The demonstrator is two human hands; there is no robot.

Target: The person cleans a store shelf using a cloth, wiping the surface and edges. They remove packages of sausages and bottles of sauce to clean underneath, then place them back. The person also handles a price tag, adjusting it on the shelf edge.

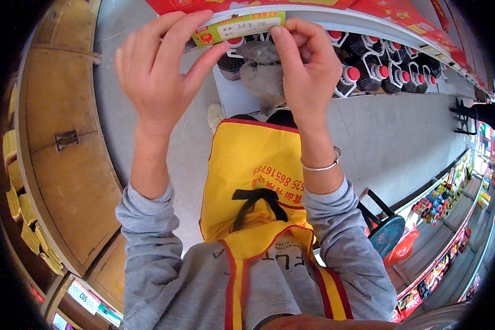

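A green and white paper shelf label [247,27] with printed and handwritten text lies along the white shelf edge at the top. My right hand [307,62] pinches the label's right end between thumb and curled fingers. At the label's left end is my left hand [165,66], its thumb and fingers apart; whether its fingertips touch the label I cannot tell. Beyond the label, between my hands, a greyish bundle [264,74] rests on the lower shelf, partly hidden by my right hand.
Dark bottles with red caps [381,72] line the lower shelf. A wooden cabinet [66,136] stands at left. Stocked shelves [445,231], a dark round stool [387,235] and a red plastic bag [402,247] are at lower right. Another person in dark clothing [484,115] is at far right.
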